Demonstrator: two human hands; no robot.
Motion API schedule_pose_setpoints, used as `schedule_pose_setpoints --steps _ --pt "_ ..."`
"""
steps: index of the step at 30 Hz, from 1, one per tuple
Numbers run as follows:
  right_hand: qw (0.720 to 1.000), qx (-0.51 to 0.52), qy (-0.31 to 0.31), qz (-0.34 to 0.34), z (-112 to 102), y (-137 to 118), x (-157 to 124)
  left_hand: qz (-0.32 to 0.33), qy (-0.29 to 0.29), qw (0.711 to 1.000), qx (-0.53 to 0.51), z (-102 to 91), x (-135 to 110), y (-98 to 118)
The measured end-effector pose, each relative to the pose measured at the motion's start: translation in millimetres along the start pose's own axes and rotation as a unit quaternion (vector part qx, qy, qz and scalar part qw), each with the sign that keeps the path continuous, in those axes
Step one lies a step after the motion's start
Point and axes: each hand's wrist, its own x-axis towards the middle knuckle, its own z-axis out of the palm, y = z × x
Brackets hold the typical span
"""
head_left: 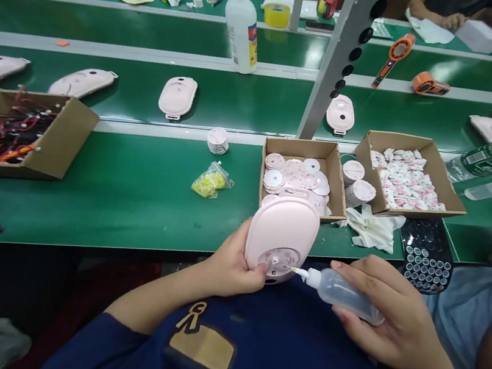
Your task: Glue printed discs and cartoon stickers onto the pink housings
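Observation:
A pale pink, rounded plastic casing (285, 224) is gripped in my left hand (236, 263), its face tilted up and the thumb at its lower edge. Near its lower end is a round recess holding a printed disc (280, 260). Fingers of my right hand (387, 310) are wrapped round a translucent squeeze bottle (345, 293) with a white cap and a thin tip. That tip points left, at the recess; whether it touches the disc I cannot tell. Just beyond the casing, a cardboard box (337, 207) holds many round pink and white discs.
Another box (455, 206) of small white parts stands to the right, beside a white glove (373, 228) and a black sticker sheet (427, 261). Wires fill a left box (65, 139). Pink casings (177, 97) lie on the green belt behind a metal post (334, 56). Co-workers sit either side.

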Motion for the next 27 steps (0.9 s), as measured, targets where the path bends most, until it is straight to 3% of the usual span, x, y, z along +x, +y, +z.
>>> schedule_pose_setpoints --steps 27 --pt "0.999 -0.018 -0.045 0.0 -4.5 -8.1 -0.9 0.015 -0.027 0.999 -0.015 4.5 -2.6 8.9"
